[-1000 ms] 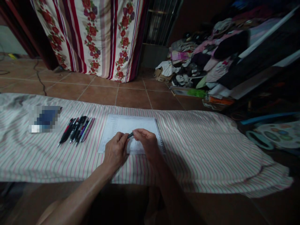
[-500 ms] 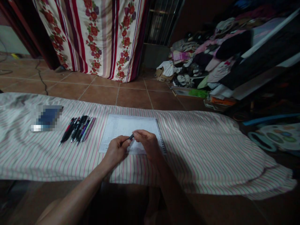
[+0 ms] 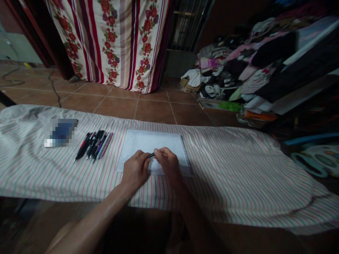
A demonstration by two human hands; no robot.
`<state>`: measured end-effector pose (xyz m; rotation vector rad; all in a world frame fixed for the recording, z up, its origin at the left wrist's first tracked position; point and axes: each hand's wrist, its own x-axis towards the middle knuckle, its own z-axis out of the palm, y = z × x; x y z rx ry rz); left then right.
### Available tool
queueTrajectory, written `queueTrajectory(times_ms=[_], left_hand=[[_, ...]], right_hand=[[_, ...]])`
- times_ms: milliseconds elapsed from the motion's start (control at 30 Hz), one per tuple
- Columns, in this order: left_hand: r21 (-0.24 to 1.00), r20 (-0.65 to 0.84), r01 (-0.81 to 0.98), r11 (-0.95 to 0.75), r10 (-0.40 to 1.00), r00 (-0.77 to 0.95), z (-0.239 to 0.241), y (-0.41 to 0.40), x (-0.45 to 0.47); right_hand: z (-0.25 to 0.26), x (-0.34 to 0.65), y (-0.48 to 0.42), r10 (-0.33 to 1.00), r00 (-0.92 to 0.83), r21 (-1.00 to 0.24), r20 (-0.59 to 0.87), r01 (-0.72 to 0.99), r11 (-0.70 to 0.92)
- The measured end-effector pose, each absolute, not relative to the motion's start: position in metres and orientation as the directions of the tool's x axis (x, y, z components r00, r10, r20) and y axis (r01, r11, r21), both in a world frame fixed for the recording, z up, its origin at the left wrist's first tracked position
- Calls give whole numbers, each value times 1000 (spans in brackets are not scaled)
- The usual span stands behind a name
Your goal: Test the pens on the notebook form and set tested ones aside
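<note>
A dark pen is held between my two hands, above a spiral notebook. My left hand is closed round one end of it, with that part of the pen hidden in the fingers. The fingers of my right hand pinch the other end. The notebook's page has faint writing or print, and its spiral runs down the right side. Left of the notebook lies a row of several pens, dark ones mostly, with purple and pink ones at the right of the row.
A striped cloth covers the long surface beneath the notebook. A blurred-out blue item lies at the left. Beyond are the tiled floor, a floral curtain and a heap of clothes at the right.
The view has swung slightly left, so everything sits further right. My left hand has turned so its back shows more, and the pen between my hands lies flatter.
</note>
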<state>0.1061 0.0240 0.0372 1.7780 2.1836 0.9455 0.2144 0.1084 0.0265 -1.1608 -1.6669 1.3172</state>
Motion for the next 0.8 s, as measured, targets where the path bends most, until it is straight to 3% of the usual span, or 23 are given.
queueTrajectory(times_ms=[200, 367, 633, 800], left_hand=[[777, 142, 620, 114, 927, -348, 38, 28, 100], [903, 41, 410, 128, 924, -379, 31, 30, 97], [948, -37, 278, 154, 923, -383, 26, 31, 95], [927, -2, 348, 143, 927, -374, 26, 30, 93]], right_hand=[[36, 208, 99, 944, -312, -994, -109, 16, -109], [38, 212, 100, 929, -351, -991, -117, -12, -130], [35, 214, 104, 930, -358, -996, -82, 13, -83], [33, 214, 106, 931, -362, -999, -48, 21, -43]])
